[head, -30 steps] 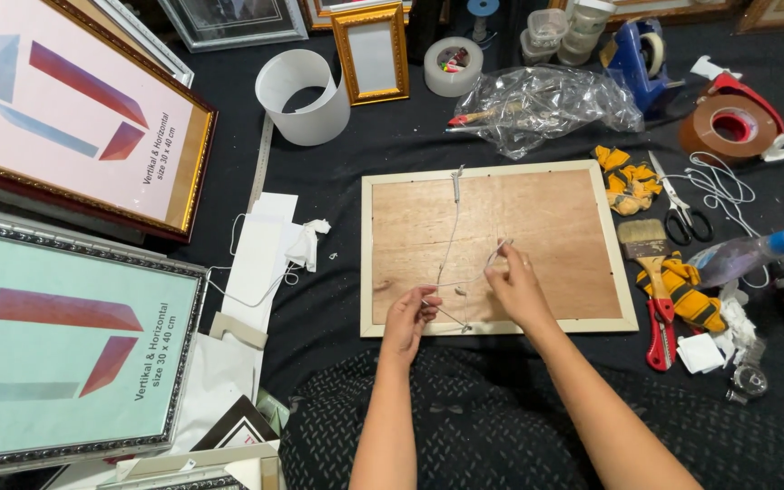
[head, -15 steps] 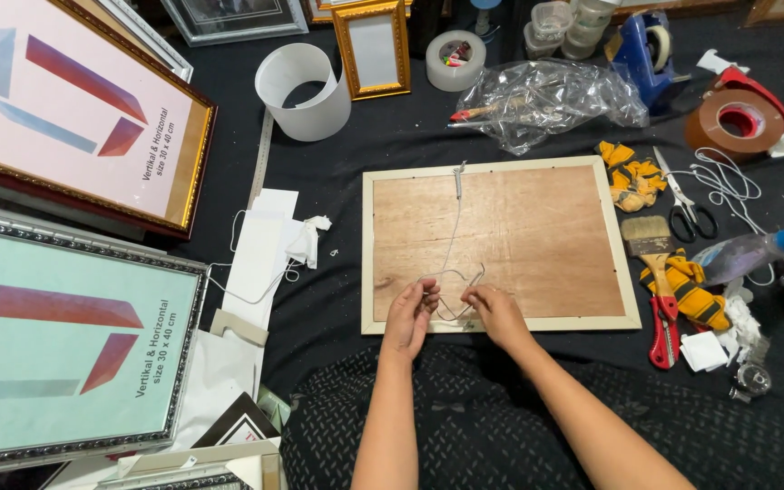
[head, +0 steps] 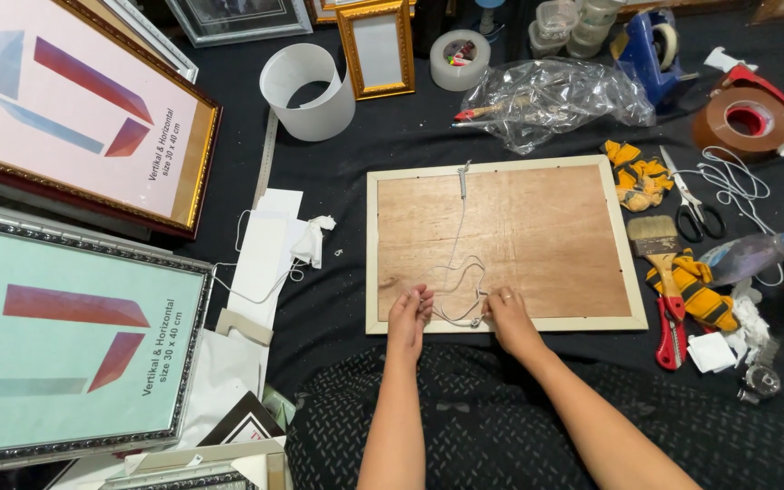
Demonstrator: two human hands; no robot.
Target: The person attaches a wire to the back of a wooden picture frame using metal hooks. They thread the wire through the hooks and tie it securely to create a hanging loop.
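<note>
Tying hanging cord (head: 458, 272) at frame back (head: 537, 238) bottom edge: L hand (head: 408, 318) & R hand (head: 505, 313) both pinching cord; next needs taut pull.

White cord (head: 457, 272) lies on the brown board (head: 537, 236) in its cream frame (head: 632, 272), on black cloth (head: 338, 272).

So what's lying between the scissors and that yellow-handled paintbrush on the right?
Nothing, as far as the head view shows: only bare black cloth separates the scissors from the paintbrush. The yellow gloves lie just left of the scissors, not between them.
</note>
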